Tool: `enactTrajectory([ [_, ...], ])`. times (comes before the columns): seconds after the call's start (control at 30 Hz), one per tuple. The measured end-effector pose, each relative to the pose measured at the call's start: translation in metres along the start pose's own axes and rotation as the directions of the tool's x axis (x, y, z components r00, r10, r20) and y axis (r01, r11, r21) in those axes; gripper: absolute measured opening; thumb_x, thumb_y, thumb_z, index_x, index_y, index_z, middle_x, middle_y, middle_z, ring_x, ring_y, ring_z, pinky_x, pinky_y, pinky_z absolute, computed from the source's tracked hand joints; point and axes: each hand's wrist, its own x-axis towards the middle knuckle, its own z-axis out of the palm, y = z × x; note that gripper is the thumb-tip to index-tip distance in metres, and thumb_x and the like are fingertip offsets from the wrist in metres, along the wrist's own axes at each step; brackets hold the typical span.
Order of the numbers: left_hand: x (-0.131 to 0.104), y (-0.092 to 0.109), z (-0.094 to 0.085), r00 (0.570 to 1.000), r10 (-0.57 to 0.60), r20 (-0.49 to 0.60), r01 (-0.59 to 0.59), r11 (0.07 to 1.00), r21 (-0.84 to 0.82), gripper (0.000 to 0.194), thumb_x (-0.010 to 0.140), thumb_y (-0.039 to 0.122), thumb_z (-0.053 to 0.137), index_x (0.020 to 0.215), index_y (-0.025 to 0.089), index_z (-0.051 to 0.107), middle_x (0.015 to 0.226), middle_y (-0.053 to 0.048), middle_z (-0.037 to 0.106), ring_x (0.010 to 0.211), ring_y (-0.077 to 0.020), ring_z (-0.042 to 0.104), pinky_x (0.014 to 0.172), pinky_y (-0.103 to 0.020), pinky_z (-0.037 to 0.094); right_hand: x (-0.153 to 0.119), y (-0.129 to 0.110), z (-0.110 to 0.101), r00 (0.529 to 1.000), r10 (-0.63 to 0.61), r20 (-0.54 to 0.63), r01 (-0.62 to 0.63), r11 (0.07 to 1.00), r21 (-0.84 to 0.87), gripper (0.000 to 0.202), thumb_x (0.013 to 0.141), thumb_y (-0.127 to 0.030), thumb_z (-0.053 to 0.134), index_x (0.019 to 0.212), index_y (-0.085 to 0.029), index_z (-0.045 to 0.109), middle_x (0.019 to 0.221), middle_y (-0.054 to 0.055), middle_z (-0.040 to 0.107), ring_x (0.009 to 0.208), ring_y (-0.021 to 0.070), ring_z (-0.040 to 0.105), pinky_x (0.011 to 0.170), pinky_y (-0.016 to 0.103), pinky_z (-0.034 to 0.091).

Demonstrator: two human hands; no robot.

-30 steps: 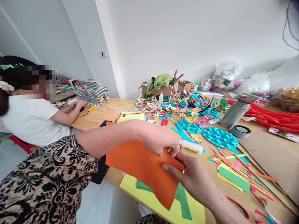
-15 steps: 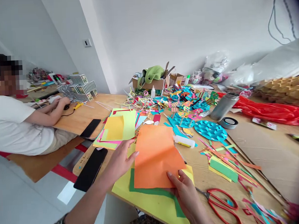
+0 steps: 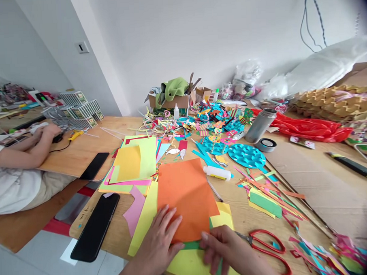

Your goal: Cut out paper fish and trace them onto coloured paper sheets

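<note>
A sheet of orange paper [image 3: 186, 194] lies over green paper [image 3: 191, 245] and yellow paper [image 3: 189, 265] at the table's front edge. My left hand [image 3: 163, 235] rests open on its lower left part, fingers spread flat. At the sheet's lower right corner is my right hand [image 3: 227, 247], loosely curled with fingers apart; one fingertip touches the orange paper, and the lower fingers are blurred. Red-handled scissors [image 3: 265, 245] lie just right of that hand. A pen [image 3: 215, 189] and a glue bottle [image 3: 218, 173] lie along the sheet's right side.
Coloured paper sheets [image 3: 126, 160] are stacked to the left, beside a black phone [image 3: 96, 226]. Paper strips [image 3: 265, 198], blue discs [image 3: 246, 155] and a metal flask [image 3: 260, 125] stand or lie right. A utility knife [image 3: 355, 164] rests on cardboard. Another person's arm [image 3: 35, 150] is far left.
The orange paper has been lowered onto the papers below. My left hand has moved from beside its left edge onto it. My right hand's grip on its right edge has loosened. The view has turned right.
</note>
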Motion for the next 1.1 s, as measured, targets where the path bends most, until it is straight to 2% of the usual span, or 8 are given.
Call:
enactTrajectory([
  [0.1,-0.002,-0.004,0.005,0.997,0.075,0.008,-0.075,0.995,0.060,0.059,0.084,0.049,0.058,0.137,0.028,0.047,0.143,-0.013,0.044,0.135,-0.0370,0.035,0.101,-0.054,0.045,0.002,-0.019,-0.034,0.967,-0.206,-0.148,0.122,0.890,-0.440,0.040,0.087,-0.051,0.050,0.066,-0.019,0.058,0.061,0.004,0.067,0.049,0.0166,0.062,0.041,0.024,0.041],
  [0.2,-0.005,-0.007,0.010,0.990,0.142,-0.017,-0.138,0.977,0.164,0.060,0.084,0.046,0.059,0.140,0.031,0.042,0.146,-0.013,0.038,0.135,-0.0381,0.033,0.099,-0.055,0.046,0.023,-0.044,-0.069,0.720,-0.636,-0.277,0.131,0.518,-0.845,0.026,0.092,-0.035,0.046,0.081,-0.019,0.063,0.073,0.007,0.069,0.066,0.0226,0.065,0.057,0.031,0.045],
  [0.27,-0.006,-0.007,0.013,0.984,0.172,-0.045,-0.157,0.960,0.232,0.060,0.086,0.042,0.058,0.142,0.032,0.039,0.148,-0.012,0.034,0.136,-0.0380,0.031,0.098,-0.054,0.047,0.046,-0.057,-0.086,0.564,-0.808,-0.170,0.078,0.257,-0.963,0.021,0.091,-0.026,0.049,0.104,-0.017,0.063,0.100,0.013,0.068,0.091,0.0283,0.062,0.072,0.036,0.047],
  [0.37,-0.006,-0.008,0.017,0.977,0.201,-0.075,-0.172,0.941,0.292,0.059,0.087,0.042,0.057,0.142,0.033,0.037,0.150,-0.011,0.030,0.138,-0.0376,0.027,0.097,-0.053,0.047,0.080,-0.062,-0.102,0.620,-0.783,-0.045,-0.061,0.009,-0.998,0.035,0.089,-0.022,0.054,0.124,-0.017,0.054,0.125,0.015,0.059,0.112,0.0316,0.053,0.086,0.041,0.042],
  [0.67,0.009,-0.004,0.023,0.983,0.141,-0.114,-0.103,0.951,0.291,0.056,0.087,0.043,0.057,0.140,0.031,0.041,0.148,-0.011,0.030,0.138,-0.0370,0.025,0.098,-0.054,0.047,0.101,-0.043,-0.126,0.615,-0.767,-0.183,-0.223,0.053,-0.973,0.032,0.087,-0.016,0.055,0.118,-0.010,0.055,0.100,0.018,0.065,0.093,0.0332,0.059,0.074,0.040,0.040],
  [0.83,0.025,-0.002,0.019,0.992,0.092,-0.082,-0.070,0.969,0.238,0.051,0.090,0.044,0.052,0.138,0.031,0.044,0.146,-0.011,0.033,0.138,-0.0364,0.027,0.100,-0.055,0.045,0.088,-0.045,-0.125,0.580,-0.787,-0.209,-0.245,0.077,-0.967,0.036,0.089,-0.017,0.052,0.124,-0.012,0.052,0.115,0.019,0.061,0.105,0.0346,0.054,0.081,0.044,0.042],
  [0.97,0.030,-0.003,0.017,0.994,0.089,-0.068,-0.074,0.977,0.202,0.048,0.090,0.042,0.052,0.135,0.029,0.047,0.145,-0.012,0.036,0.137,-0.0370,0.028,0.100,-0.056,0.043,0.064,-0.042,-0.101,0.523,-0.851,-0.050,0.067,0.100,-0.993,0.032,0.092,-0.026,0.050,0.122,-0.016,0.057,0.116,0.015,0.061,0.109,0.0315,0.051,0.087,0.045,0.045],
  [1.1,0.029,-0.002,0.015,0.994,0.092,-0.066,-0.078,0.980,0.183,0.045,0.090,0.040,0.052,0.133,0.028,0.050,0.143,-0.011,0.040,0.137,-0.0353,0.030,0.103,-0.057,0.040,0.041,-0.022,-0.075,0.561,-0.818,0.128,0.341,0.087,-0.936,0.024,0.092,-0.026,0.053,0.114,-0.023,0.063,0.120,0.012,0.057,0.115,0.0299,0.048,0.090,0.046,0.047],
])
